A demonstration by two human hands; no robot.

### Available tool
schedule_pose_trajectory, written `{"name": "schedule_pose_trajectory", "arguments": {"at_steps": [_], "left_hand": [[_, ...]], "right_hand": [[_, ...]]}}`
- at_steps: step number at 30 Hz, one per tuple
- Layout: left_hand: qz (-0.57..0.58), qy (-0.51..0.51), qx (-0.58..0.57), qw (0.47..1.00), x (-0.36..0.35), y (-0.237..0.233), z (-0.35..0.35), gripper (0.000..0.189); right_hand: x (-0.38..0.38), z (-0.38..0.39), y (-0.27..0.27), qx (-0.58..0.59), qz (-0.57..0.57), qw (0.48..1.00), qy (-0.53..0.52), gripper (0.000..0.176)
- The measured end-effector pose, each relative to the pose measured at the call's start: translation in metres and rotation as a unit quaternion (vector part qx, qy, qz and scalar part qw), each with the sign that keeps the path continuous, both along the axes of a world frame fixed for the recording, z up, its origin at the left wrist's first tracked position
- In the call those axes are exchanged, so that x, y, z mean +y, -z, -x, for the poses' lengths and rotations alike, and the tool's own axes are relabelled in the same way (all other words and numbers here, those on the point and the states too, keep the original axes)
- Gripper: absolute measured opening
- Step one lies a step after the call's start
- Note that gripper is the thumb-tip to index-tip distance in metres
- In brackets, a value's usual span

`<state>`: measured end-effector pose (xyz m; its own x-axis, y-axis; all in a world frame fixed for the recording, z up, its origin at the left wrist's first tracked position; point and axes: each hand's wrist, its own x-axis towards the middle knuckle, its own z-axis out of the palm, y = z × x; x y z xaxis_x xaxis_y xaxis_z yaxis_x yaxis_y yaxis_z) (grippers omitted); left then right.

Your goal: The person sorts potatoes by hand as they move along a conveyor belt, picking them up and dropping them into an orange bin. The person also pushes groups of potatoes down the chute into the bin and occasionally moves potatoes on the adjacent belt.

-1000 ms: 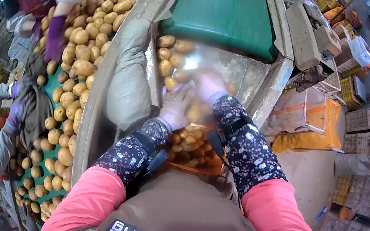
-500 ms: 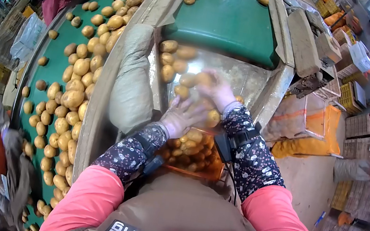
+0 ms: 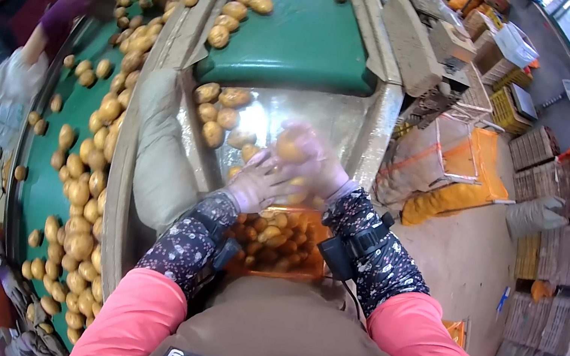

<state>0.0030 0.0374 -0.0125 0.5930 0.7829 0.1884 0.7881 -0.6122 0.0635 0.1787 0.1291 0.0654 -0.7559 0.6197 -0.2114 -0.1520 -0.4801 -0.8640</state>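
Note:
My right hand, in a pale thin glove and blurred, grips a potato above the shiny metal chute. Beside it, my left hand, gloved the same way, lies with its fingers stretched out over the chute's lower end, close to several potatoes. More potatoes rest along the chute's left side. Below my hands, close to my apron, an orange mesh bag holds many potatoes.
A green belt carrying potatoes leads down to the chute. A stuffed grey cloth bolster lines the left side. Further left, another belt bears many potatoes, with co-workers beside it. Crates and an orange bag stand right.
The view has shifted, so the chute and belts appear further left. Potatoes on the chute have changed position. The co-worker at upper left has moved their arms across the other belt.

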Motion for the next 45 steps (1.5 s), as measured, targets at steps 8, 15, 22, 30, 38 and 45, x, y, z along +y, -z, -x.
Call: {"name": "schedule_pose_trajectory", "arguments": {"at_steps": [8, 15, 22, 30, 38, 45], "left_hand": [[0.086, -0.031, 0.078, 0.993, -0.003, -0.017, 0.004, 0.056], [0.141, -0.054, 0.131, 0.98, -0.006, -0.024, 0.005, 0.058], [0.106, -0.041, 0.069, 0.991, -0.005, -0.015, 0.007, 0.056], [0.006, -0.016, -0.008, 1.0, -0.008, 0.002, 0.011, 0.051], [0.027, -0.027, 0.014, 0.999, -0.007, 0.004, 0.01, 0.052], [-0.013, -0.024, 0.012, 1.0, -0.008, 0.004, 0.009, 0.047]], "right_hand": [[-0.01, -0.009, -0.03, 0.119, 0.092, 0.987, 0.056, 0.029], [-0.016, -0.008, -0.02, -0.054, -0.221, 0.969, 0.097, 0.039], [-0.024, -0.006, -0.031, -0.041, -0.123, 0.988, 0.086, 0.025], [-0.026, -0.005, -0.027, 0.019, -0.114, 0.991, 0.072, 0.046], [-0.022, -0.006, -0.017, 0.108, 0.052, 0.992, 0.043, 0.033], [-0.028, -0.003, -0.036, 0.01, -0.013, 0.999, 0.034, 0.051]]}}
